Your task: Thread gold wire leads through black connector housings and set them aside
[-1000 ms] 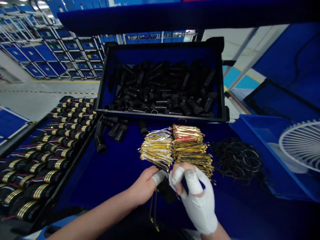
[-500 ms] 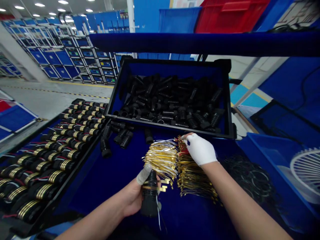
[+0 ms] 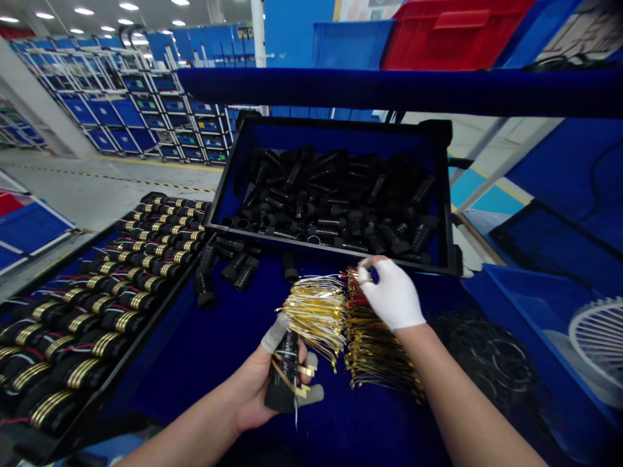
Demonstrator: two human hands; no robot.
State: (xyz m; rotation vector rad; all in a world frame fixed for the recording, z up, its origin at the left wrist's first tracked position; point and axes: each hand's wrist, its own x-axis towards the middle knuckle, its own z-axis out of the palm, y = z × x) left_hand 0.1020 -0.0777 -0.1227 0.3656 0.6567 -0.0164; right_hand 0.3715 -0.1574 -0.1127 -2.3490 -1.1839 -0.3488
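head view: left hand [image 3: 265, 395] grips a black sleeve [image 3: 285, 373]; gloved right hand [image 3: 392, 295] pinches one strip from the gold strip pile [image 3: 374, 344], where tangled neighbours could drag out and scatter.

Your right hand [image 3: 392, 299] wears a white glove; your left hand [image 3: 263, 392] is bare, with grey-white cots on its fingers [image 3: 273, 334]. You hold a black sleeve [image 3: 285, 376] crossed by gold strips. Left bundle of terminals [image 3: 315, 311]: gold with white wires. Right bundle [image 3: 372, 344]: gold with red wires. Counter [image 3: 204, 350]: deep blue cloth. Black tray [image 3: 335, 194], blue-lined, full of black sleeves. Left tray [image 3: 92, 305]: black parts banded gold, with red, white and blue wires. Black rings [image 3: 487, 363]. Red bin [image 3: 457, 32] overhead.
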